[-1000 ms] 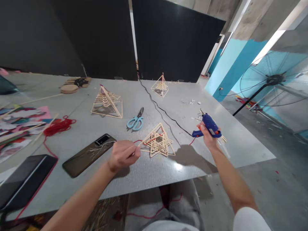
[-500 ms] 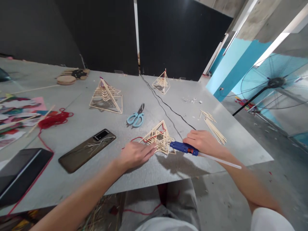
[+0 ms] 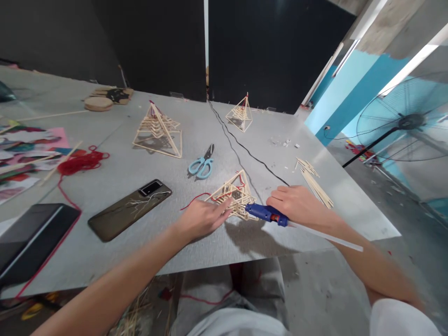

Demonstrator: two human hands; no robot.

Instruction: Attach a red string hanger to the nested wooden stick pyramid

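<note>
A small pyramid of thin wooden sticks lies on its side near the table's front edge, with red yarn threaded through it. My left hand grips its left side, fingers together against the sticks. In my right hand is a blue hot glue gun, a long clear glue stick poking out of its rear. The gun's nozzle meets the right part of the stick pyramid, close to my left fingertips; whether it touches I cannot tell. Blue-handled scissors lie just beyond.
Two other stick pyramids stand farther back. A phone, a black case-like object and red yarn lie left. Loose sticks lie right, near a black cord. A fan stands beyond the table.
The whole view has shifted slightly as my head moved. Both hands keep their hold, and the glue gun's rear is tilted a little lower.
</note>
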